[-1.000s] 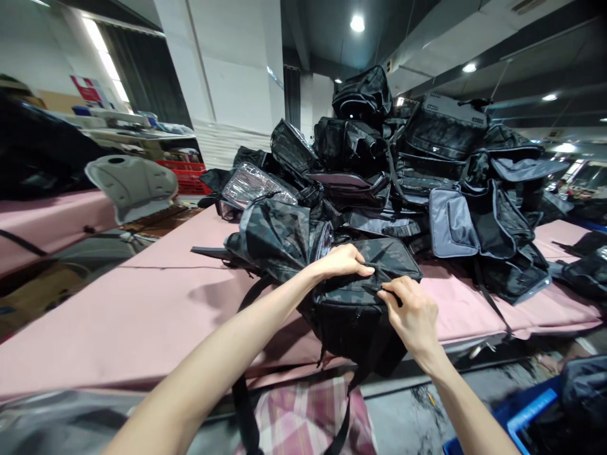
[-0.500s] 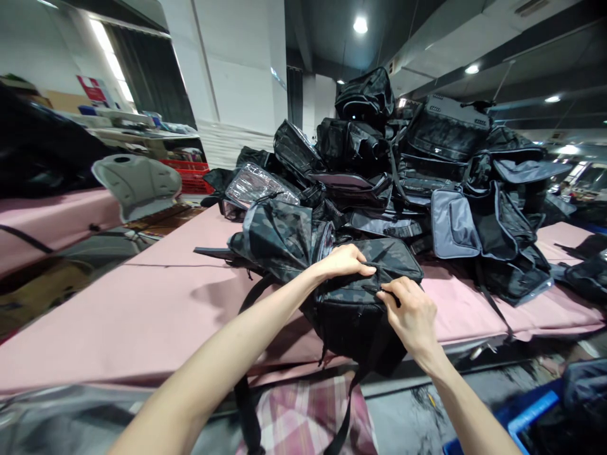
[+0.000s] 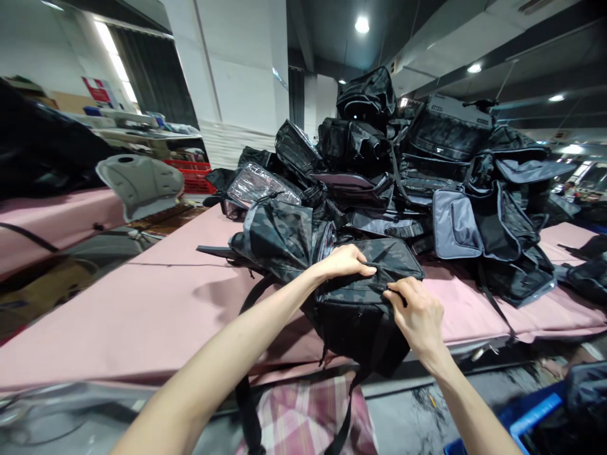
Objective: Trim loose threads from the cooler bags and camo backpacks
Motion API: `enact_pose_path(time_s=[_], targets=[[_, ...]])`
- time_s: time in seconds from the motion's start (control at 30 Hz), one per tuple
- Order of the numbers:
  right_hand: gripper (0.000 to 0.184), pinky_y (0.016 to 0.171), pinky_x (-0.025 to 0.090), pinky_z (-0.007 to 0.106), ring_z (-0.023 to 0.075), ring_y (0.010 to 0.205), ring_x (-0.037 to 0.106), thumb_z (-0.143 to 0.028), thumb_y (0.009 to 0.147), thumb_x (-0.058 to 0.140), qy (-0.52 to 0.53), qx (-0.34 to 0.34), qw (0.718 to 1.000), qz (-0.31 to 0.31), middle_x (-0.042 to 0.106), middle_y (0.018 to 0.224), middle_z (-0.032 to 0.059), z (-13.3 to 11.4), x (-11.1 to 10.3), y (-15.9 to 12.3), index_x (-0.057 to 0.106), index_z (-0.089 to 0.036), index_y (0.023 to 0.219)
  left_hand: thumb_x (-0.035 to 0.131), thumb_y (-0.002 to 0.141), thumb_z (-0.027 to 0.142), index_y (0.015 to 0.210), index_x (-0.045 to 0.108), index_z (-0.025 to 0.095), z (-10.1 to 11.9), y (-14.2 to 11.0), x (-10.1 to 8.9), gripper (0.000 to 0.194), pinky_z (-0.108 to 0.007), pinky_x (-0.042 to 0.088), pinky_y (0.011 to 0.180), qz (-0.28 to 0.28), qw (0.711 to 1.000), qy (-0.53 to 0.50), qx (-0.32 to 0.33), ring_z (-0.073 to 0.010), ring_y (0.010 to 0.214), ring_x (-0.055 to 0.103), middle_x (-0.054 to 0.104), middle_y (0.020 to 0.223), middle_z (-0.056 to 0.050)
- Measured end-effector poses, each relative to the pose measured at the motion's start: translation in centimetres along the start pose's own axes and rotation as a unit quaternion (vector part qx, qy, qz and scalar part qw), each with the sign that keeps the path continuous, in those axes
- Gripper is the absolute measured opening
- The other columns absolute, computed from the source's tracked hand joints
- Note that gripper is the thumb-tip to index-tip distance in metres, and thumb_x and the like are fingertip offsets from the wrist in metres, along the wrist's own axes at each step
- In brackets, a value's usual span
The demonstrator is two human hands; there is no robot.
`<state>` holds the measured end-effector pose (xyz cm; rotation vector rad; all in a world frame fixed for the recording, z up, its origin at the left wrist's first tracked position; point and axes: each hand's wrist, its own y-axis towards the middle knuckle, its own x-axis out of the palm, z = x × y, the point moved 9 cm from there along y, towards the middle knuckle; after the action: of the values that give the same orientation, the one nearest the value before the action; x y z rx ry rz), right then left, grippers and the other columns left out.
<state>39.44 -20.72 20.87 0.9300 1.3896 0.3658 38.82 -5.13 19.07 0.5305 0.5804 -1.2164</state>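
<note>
A black and grey camouflage backpack [image 3: 363, 303] lies on the pink-covered table [image 3: 156, 303], its straps hanging over the near edge. My left hand [image 3: 348, 261] is closed on the fabric of the upper panel, thumb and fingers pressed together beside a seam. Just to its right, my right hand [image 3: 417, 313] pinches what looks like a small dark zipper pull at the end of the same seam; the fingers partly hide it. Left of the hands, another camouflage section [image 3: 279, 237] of bag bulges up against the backpack.
Behind the backpack rises a large pile of black bags [image 3: 360, 145], some with open grey-lined flaps. A blue crate [image 3: 535, 417] holding dark items stands low at right. Pink plaid cloth [image 3: 313, 417] is below the table edge. A grey chair [image 3: 140, 183] stands at left.
My right hand has moved slightly right along the seam, away from the left hand, still pinching. My left hand stays on the fabric. The view has shifted a little.
</note>
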Motion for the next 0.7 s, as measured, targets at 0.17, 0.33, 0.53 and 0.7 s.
enact_pose_path(time_s=[0.17,0.33,0.53,0.7], targets=[[0.011,0.063,0.038,0.028,0.0182,0.077,0.055,-0.025,0.085,0.052,0.009,-0.004,1.000,-0.018,0.062,0.080,0.0040,-0.6,0.1,0.1,0.061,-0.020,0.082,0.057,0.067,0.052,0.049,0.051,0.015,0.2,0.2,-0.1,0.042,-0.024,0.021,0.047,-0.001,1.000,0.028,0.006,-0.0098,0.049,0.032,0.035,0.047,0.004],[0.014,0.070,0.045,0.030,0.0181,0.080,0.058,-0.033,0.080,0.057,0.294,0.070,0.953,0.005,0.063,0.082,0.0040,4.2,-2.3,0.0,0.062,-0.020,0.082,0.052,0.079,0.031,0.083,0.067,0.020,1.3,-5.4,-1.4,0.019,-0.027,0.038,0.068,0.211,0.955,0.169,0.118,-0.0167,0.075,0.052,0.061,0.080,-0.002],[0.041,0.067,0.047,0.029,0.0185,0.078,0.060,-0.042,0.064,0.069,0.409,0.285,0.865,0.057,0.065,0.086,0.0058,11.8,1.1,0.0,0.064,-0.016,0.096,0.038,0.085,0.012,0.105,0.059,0.018,-1.0,-18.4,-0.8,0.030,-0.033,0.042,0.077,0.372,0.808,0.280,0.361,-0.0179,0.088,0.055,0.063,0.087,-0.006],[0.031,0.072,0.049,0.031,0.0210,0.084,0.061,-0.042,0.071,0.062,0.441,0.203,0.873,-0.036,0.067,0.091,0.0068,6.0,5.7,2.0,0.067,-0.018,0.089,0.039,0.089,0.017,0.107,0.059,0.025,-6.9,-21.4,-2.5,0.028,-0.032,0.041,0.078,0.319,0.799,0.382,0.339,-0.0169,0.090,0.057,0.065,0.089,-0.005]])
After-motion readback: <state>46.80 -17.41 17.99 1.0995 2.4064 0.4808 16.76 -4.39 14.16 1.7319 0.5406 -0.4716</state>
